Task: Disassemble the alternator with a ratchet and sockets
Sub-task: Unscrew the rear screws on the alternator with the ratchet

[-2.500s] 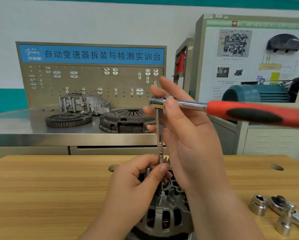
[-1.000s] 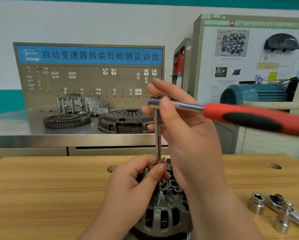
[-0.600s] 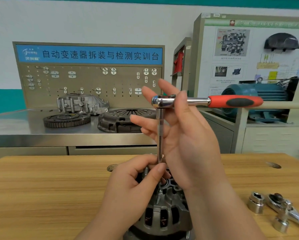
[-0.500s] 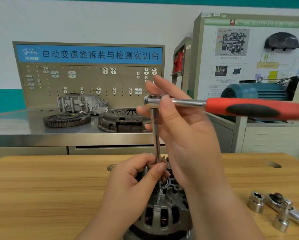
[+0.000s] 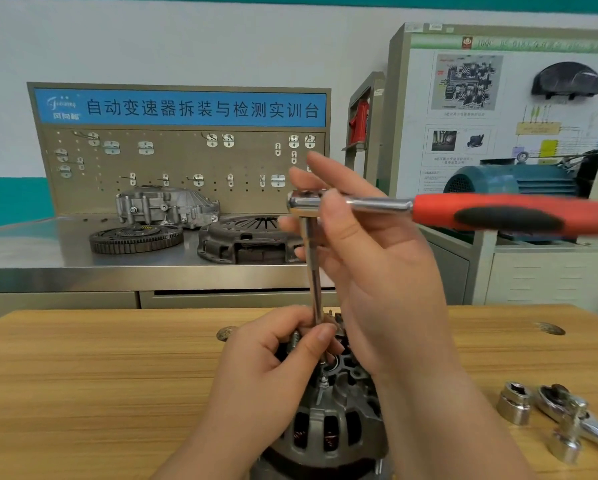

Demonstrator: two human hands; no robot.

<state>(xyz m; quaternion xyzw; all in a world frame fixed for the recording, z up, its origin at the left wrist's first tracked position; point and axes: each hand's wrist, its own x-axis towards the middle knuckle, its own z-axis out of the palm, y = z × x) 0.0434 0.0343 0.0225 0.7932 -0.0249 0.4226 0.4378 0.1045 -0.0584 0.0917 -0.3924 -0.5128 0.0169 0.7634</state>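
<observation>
From my feed, the alternator (image 5: 328, 427) stands on the wooden table (image 5: 100, 375) at the bottom centre, its upper end facing up. Its ribbed grey housing is the only thing here that encloses anything: through the slots in its side I can make out copper windings. An extension bar (image 5: 313, 271) rises straight up from the top of the alternator. My left hand (image 5: 273, 368) sits on the alternator's top, thumb and curled fingers pinching the bar's lower end; what the bar's tip meets is hidden behind those fingers. Above the alternator, the bar joins the head of the ratchet (image 5: 498, 213). My right hand (image 5: 370, 265) holds that head, thumb laid across the chrome neck in front and the long fingers only lightly bent behind it. The red-and-black handle runs out level to the right of the alternator and looks blurred. On the table right of the alternator stands a loose socket (image 5: 515, 403), and just beyond it lies a second ratchet (image 5: 567, 407).
</observation>
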